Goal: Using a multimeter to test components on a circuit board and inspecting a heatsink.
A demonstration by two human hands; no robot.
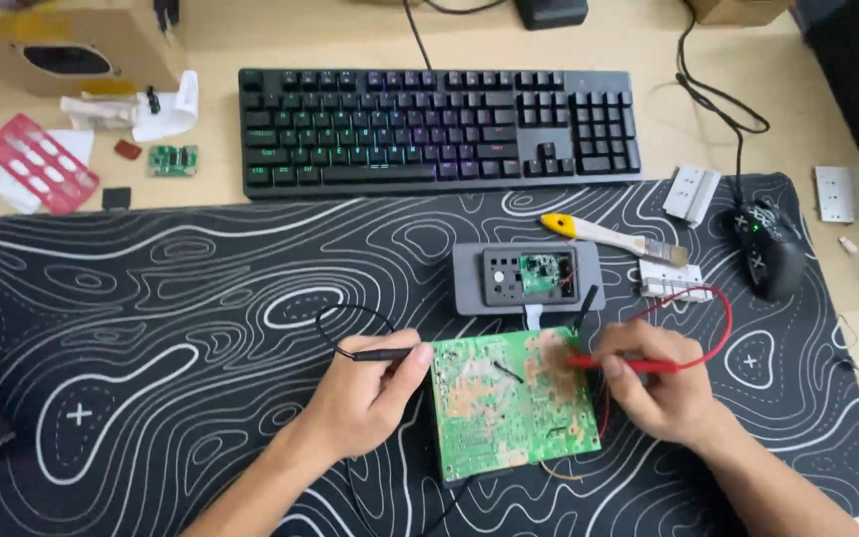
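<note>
- Nearest the viewer, two bare forearms reach in from the bottom edge over a black desk mat [151, 328] patterned with white wavy contour lines, which covers most of the surface.
- Between the hands lies a green circuit board [509, 403], solder side up and slightly tilted, flat on the mat.
- The left hand [365, 398] rests at the board's left edge, its grip closed around a black test probe [382, 353] – the tip points right, towards the board, and a thin black lead loops away to the upper left.
- The right hand [658, 393] sits at the board's right edge, its grip clamped on a red test probe [618, 364] whose tip touches the upper right part of the board; its red lead [718, 328] arcs up and round behind the hand.
- Just beyond the board stands a grey rectangular holder [527, 278] with a small green board inside (details too small to tell).
- To its right lie a yellow-handled brush [608, 237] and a black mouse [770, 249].
- Farther back, off the mat, a black keyboard [439, 129] with coloured backlighting spans the surface.
- At far left – a red plastic card [40, 162] and a small green module [172, 160].
</note>
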